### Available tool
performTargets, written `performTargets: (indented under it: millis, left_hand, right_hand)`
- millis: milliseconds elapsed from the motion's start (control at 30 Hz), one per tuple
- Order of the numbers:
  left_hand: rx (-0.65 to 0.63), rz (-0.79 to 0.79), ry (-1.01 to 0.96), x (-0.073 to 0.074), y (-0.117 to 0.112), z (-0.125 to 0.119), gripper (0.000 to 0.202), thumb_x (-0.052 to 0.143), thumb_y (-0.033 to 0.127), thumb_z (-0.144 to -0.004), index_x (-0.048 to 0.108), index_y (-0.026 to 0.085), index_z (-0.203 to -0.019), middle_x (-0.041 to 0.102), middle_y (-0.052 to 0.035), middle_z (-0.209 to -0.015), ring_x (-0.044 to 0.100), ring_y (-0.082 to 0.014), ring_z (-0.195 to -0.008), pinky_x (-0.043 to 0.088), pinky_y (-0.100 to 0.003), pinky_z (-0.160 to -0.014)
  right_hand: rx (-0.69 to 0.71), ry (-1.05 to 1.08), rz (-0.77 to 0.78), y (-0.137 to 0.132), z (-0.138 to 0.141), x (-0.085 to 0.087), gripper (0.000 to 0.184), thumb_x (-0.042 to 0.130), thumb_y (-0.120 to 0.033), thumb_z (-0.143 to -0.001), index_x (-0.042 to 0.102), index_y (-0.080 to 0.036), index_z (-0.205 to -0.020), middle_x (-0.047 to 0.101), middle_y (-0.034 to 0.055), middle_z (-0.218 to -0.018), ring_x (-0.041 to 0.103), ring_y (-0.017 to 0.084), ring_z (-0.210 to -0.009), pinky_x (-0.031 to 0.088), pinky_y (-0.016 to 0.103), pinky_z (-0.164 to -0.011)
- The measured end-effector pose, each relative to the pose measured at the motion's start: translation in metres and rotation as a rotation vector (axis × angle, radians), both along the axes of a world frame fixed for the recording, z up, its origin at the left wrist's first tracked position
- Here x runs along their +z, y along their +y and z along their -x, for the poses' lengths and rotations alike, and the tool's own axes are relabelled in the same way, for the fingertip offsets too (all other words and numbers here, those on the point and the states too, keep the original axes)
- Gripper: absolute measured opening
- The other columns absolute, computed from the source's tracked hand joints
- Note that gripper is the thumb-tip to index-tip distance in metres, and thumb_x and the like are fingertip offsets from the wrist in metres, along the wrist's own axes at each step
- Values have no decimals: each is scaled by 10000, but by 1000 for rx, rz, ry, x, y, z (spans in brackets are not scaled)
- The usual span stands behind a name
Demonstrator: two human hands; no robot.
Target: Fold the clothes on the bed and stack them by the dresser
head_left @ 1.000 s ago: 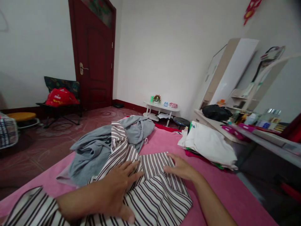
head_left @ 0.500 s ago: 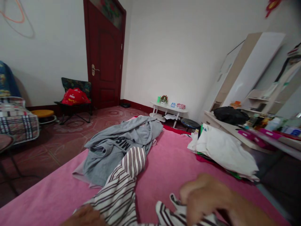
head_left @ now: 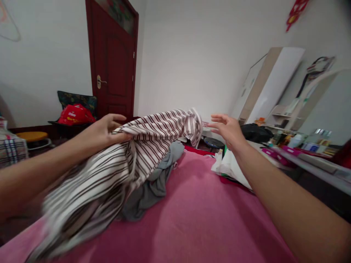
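Note:
A white shirt with dark stripes [head_left: 153, 128] hangs in the air above the bed, blurred at its lower end. My left hand [head_left: 109, 128] grips it near its middle, thumb and fingers closed over the cloth. My right hand [head_left: 226, 129] is raised to the right of the shirt's far end, fingers spread, with a gap between them and the fabric. Beneath the shirt, partly hidden by it, lies a grey garment [head_left: 148, 197] on the pink bed cover [head_left: 205, 212].
White folded clothes [head_left: 233, 164] are stacked at the bed's right edge, partly behind my right forearm. Farther right stands a dressing table with a black bag [head_left: 256, 132] and bottles. A red bag [head_left: 75, 114] rests on a folding chair by the door [head_left: 112, 62].
The striped shirt has been lifted off the bed and swung up to the left by my left hand. My right hand, earlier low by the cloth, has risen and is now apart from it.

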State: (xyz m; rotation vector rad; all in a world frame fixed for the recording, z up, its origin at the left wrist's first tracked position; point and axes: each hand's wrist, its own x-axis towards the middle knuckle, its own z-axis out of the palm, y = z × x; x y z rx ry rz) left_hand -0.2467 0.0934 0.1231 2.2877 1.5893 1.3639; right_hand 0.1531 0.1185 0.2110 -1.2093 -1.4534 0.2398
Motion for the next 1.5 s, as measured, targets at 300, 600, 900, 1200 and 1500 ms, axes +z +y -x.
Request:
performTargets:
  millis: [300, 600, 900, 1200, 1500]
  left_hand:
    - [36, 3, 601, -129, 84, -94, 665, 579, 584, -773, 515, 246, -1343, 347, -143, -1495, 263, -415, -1361, 140, -613, -1075]
    - [106, -56, 650, -135, 87, -100, 684, 541, 597, -781, 494, 246, -1366, 318, -138, -1511, 234, -417, -1368, 86, -594, -1081]
    - [-11, -198, 521, -124, 74, -101, 468, 558, 455, -824, 616, 198, -1210, 360, -150, -1473, 263, -363, -1366, 170, -560, -1101]
    - [-589, 88, 450, -136, -5, -128, 262, 542, 364, -875, 691, 255, -1061, 618, -82, -1171, 482, -277, -1193, 343, -438, -1045]
    - [-904, 572, 76, -115, -105, -150, 322, 690, 359, -696, 663, 278, -1007, 693, -14, -892, 629, -210, -822, 501, -267, -719]
  right_hand:
    - [-787, -777, 576, -5, -204, -179, 675, 718, -372, -625, 539, -121, -1225, 560, 199, -1224, 533, 355, -1116, 454, 441, -869]
    - [-598, -854, 639, -14, -235, -173, 117, 646, -269, -686, 552, -198, -690, 600, 18, -714, 553, 184, -683, 348, 268, -588]
    - [295, -353, 379, -95, 27, -107, 141, 655, -298, -717, 586, -178, -695, 583, -36, -655, 522, 115, -602, 364, 210, -545]
    - [-59, -432, 214, -97, 21, -173, 183, 548, -172, -796, 650, -180, -948, 651, 89, -1055, 565, 222, -1041, 395, 357, -944]
    - [266, -191, 636, -88, -42, -181, 326, 627, -469, -750, 659, -150, -811, 673, 30, -791, 619, 214, -772, 470, 304, -691]
